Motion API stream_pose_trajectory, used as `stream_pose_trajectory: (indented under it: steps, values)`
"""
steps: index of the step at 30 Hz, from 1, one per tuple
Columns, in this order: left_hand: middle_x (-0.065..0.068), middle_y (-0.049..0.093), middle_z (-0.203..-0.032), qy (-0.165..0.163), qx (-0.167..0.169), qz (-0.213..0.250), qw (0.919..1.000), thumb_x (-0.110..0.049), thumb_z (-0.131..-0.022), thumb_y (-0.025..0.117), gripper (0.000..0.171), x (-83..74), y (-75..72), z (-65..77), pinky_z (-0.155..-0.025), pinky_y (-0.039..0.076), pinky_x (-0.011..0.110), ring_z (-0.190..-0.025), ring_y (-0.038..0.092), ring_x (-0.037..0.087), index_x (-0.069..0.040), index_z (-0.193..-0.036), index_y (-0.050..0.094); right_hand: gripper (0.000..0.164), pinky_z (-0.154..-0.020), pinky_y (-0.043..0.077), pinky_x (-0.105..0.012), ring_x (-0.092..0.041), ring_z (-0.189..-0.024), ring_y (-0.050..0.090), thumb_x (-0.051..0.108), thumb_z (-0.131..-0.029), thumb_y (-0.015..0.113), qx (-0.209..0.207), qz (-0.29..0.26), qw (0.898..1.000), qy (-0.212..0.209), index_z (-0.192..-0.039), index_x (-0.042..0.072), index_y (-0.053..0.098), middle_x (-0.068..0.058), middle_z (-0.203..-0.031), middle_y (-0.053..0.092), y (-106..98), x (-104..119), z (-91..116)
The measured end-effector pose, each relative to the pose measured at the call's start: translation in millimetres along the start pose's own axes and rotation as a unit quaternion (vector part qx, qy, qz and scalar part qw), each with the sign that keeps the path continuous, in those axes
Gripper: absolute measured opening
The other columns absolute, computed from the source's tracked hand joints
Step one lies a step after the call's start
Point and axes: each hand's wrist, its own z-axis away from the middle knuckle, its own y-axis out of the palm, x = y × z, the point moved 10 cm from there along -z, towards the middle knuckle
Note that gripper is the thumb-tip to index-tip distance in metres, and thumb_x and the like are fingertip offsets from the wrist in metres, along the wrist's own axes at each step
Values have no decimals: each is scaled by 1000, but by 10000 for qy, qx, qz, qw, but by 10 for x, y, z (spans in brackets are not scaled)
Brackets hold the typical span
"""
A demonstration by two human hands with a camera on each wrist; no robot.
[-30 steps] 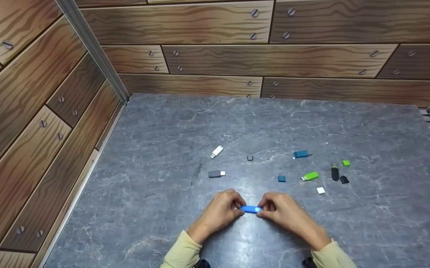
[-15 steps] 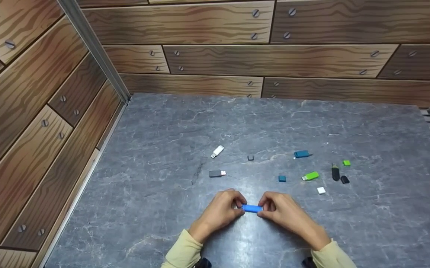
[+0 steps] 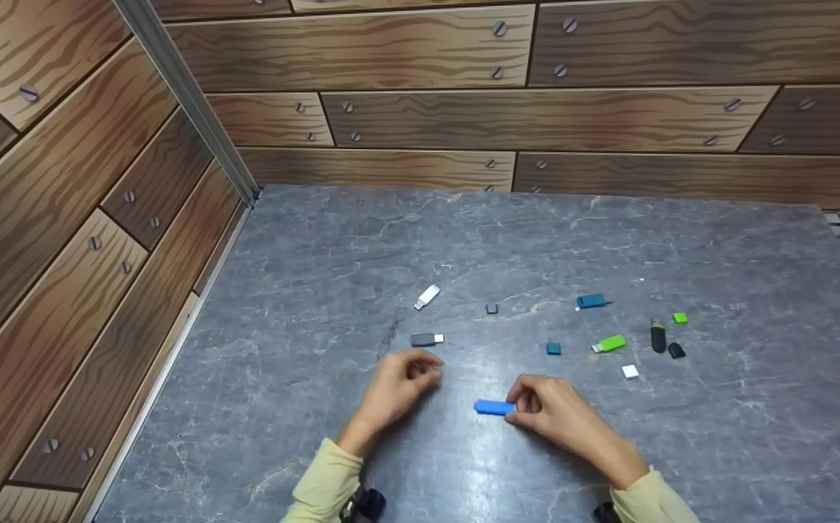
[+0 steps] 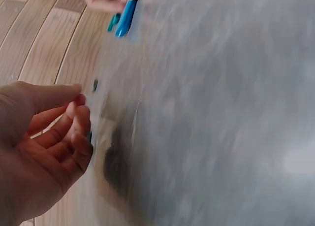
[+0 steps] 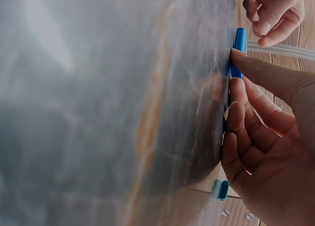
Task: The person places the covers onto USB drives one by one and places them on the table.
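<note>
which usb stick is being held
The bright blue, oblong plastic USB stick, pinched in the right hand's grip; the others lie unheld on the grey marbled tabletop.

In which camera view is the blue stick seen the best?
The head view: the blue stick shows its broad side from above, with only one end covered by the right hand. The left wrist view has it partly covered near the top edge; the right wrist view shows it narrow, partly behind that hand.
</note>
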Motion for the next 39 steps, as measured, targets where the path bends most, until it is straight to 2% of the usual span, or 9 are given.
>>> stream_pose_trajectory:
  steps: [4,10,14,21,24,28,33,39]
  values:
    - [18,75,-86,-63,-284,133,9995,0,-90,77,14,73,-176,-42,-63,46,14,-68,54,3,2,-103,78,18,-60,44,-19,2,-65,52,18,-86,87,-22,2,10000,-32,-95,11,73,6,-78,67,-3,-4,5]
    - [14,75,-85,-178,-481,-127,9986,-3,-90,78,12,155,-334,-96,-62,46,15,-67,55,5,-1,-101,79,20,-59,43,-19,3,-65,51,18,-85,88,-57,-12,9999,-83,-97,11,73,6,-77,66,-5,0,-2]
    - [11,75,-84,-312,-534,-240,9978,-5,-90,79,12,207,-390,-125,-61,45,16,-66,54,5,-2,-101,79,26,-59,44,-19,3,-64,51,23,-84,89,-22,-170,9998,-125,-100,9,73,6,-77,66,-3,11,3]
    - [15,76,-87,-299,-563,-252,9977,-3,-89,79,14,270,-441,-184,-62,44,17,-67,54,5,0,-103,78,36,-61,46,-19,1,-66,53,31,-85,89,135,-356,9992,-73,-106,7,73,4,-80,67,-17,1,1]
    - [17,75,-88,-335,-526,-105,9980,-1,-89,78,15,310,-455,-217,-61,45,16,-67,55,6,2,-104,77,37,-61,47,-19,0,-67,55,30,-85,89,195,-437,9988,-67,-108,5,72,2,-81,69,-44,5,-24]
    - [19,73,-87,-520,-436,363,9970,2,-89,76,17,390,-454,-250,-50,43,16,-59,54,5,6,-106,75,34,-61,47,-20,-3,-67,56,27,-88,86,200,-486,9986,89,-110,5,73,1,-82,69,-73,-20,-84]
    - [16,71,-83,-681,-354,651,9949,3,-90,76,18,456,-436,-289,-41,41,17,-50,51,3,8,-107,74,27,-61,47,-20,-5,-67,57,20,-91,83,-138,-548,9978,350,-109,2,73,-2,-81,70,-125,-70,-169]
    - [12,69,-81,-689,-320,540,9956,3,-88,79,21,461,-424,-337,-41,39,16,-49,48,0,7,-108,74,22,-55,47,-21,-11,-65,62,12,-95,77,-823,-836,9894,853,-113,0,73,-5,-83,72,-223,-132,-255]
